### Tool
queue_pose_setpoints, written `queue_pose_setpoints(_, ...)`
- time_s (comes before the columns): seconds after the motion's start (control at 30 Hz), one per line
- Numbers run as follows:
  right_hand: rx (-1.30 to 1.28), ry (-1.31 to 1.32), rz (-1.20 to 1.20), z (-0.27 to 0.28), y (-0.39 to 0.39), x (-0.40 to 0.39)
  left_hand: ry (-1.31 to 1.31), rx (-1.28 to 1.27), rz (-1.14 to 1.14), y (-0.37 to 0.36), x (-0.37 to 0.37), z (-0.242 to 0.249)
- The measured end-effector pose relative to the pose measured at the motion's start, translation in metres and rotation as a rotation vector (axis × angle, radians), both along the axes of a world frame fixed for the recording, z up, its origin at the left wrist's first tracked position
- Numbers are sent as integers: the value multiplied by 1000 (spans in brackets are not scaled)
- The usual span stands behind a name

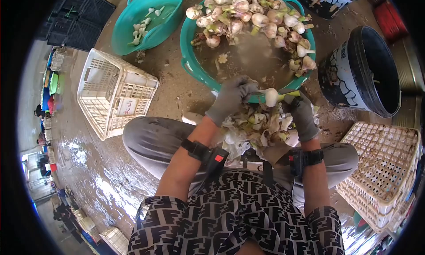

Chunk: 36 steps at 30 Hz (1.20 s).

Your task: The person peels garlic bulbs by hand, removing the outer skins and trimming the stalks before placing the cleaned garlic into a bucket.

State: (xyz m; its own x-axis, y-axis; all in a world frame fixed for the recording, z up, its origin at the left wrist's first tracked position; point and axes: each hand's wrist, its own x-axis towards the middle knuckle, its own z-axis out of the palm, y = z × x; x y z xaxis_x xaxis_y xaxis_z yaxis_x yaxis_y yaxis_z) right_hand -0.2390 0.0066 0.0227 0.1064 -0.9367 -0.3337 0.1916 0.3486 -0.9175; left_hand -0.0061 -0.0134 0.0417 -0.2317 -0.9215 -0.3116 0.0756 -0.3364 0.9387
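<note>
A white garlic bulb [271, 97] with a short green stem lies level between my hands, over the near rim of the green tub [188, 62]. My right hand [303, 115], in a grey glove, is closed around the stem end. Gloved too, my left hand [232, 95] is closed in a pinch just left of the bulb; what its fingers hold is too small to make out. Unpeeled garlic bulbs [239, 15] are heaped along the tub's far and right sides. Peeled garlic skins [261, 126] pile up below my hands, between my knees.
A green basin [121, 29] at upper left holds several clean white bulbs. White plastic crates stand at left [117, 95] and right [380, 157]. A black-rimmed bucket [349, 73] stands right of the tub, another bucket [327, 0] behind. The concrete floor [97, 166] looks wet.
</note>
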Motion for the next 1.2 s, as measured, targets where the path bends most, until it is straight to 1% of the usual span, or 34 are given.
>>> queue_pose_setpoints(0.07, 12, -48, -70, -11, -1, -3, 79, -12, 90, -1, 3, -1)
queue_pose_setpoints(0.13, 39, -115, -157, -20, -3, -6, 99, -36, 212, -7, 8, -10)
queue_pose_setpoints(0.17, 9, -38, -127, -22, -3, -11, 108, -46, 274, -9, 11, -15)
queue_pose_setpoints(0.23, -51, 115, -66, -19, -5, -22, -59, -18, 332, -12, 20, -16)
queue_pose_setpoints(0.27, -98, 25, -146, -16, -8, -30, -141, -5, 358, -14, 22, -17)
queue_pose_setpoints(0.33, -192, -150, -304, -7, -18, -52, -528, -244, 198, -12, 22, -32)
queue_pose_setpoints(0.37, -261, -36, -339, -5, -24, -81, -719, -364, 116, -10, 22, -41)
queue_pose_setpoints(0.43, -392, -439, -260, 18, -34, -102, -786, -601, 119, -4, 19, -50)
queue_pose_setpoints(0.47, -443, -955, -129, 44, -39, -98, -817, -725, 122, -4, 18, -52)
queue_pose_setpoints(0.5, -409, -673, -206, 55, -42, -93, -759, -564, 89, -4, 16, -51)
queue_pose_setpoints(0.57, -468, 361, -93, 11, -77, -109, -634, -243, 24, -4, 11, -47)
queue_pose_setpoints(0.63, -478, 780, -36, -26, -117, -98, -530, -452, 109, -3, 1, -53)
queue_pose_setpoints(0.67, -557, 1116, 14, -27, -126, -87, -478, -559, 153, -3, -2, -55)
queue_pose_setpoints(0.7, -627, 1452, 67, -29, -133, -77, -492, -470, 130, -3, -2, -53)
queue_pose_setpoints(0.77, -528, 1559, 53, -69, -145, -71, -513, -290, 87, -1, -4, -47)
queue_pose_setpoints(0.8, -480, 1614, 44, -81, -150, -70, -487, -244, 63, 1, -5, -47)
queue_pose_setpoints(0.83, -393, 1510, 123, -63, -145, -61, -461, -199, 39, 2, -4, -49)
queue_pose_setpoints(0.87, -306, 1403, 202, -27, -127, -43, -434, -150, 14, 2, -3, -50)
queue_pose_setpoints(0.9, -216, 1293, 280, -6, -111, -27, -453, -223, 34, 2, -5, -52)
queue_pose_setpoints(0.97, -200, 890, 60, -38, -89, -8, -490, -362, 73, 3, -12, -54)
queue_pose_setpoints(1.07, 130, -215, -4, -60, -50, 22, -599, -389, 47, 7, -29, -43)
queue_pose_setpoints(1.17, 391, -494, -19, -43, -13, 49, -566, -310, 40, 15, -44, -45)
queue_pose_setpoints(1.2, 338, -370, 12, -31, -8, 51, -564, -315, 0, 15, -39, -45)
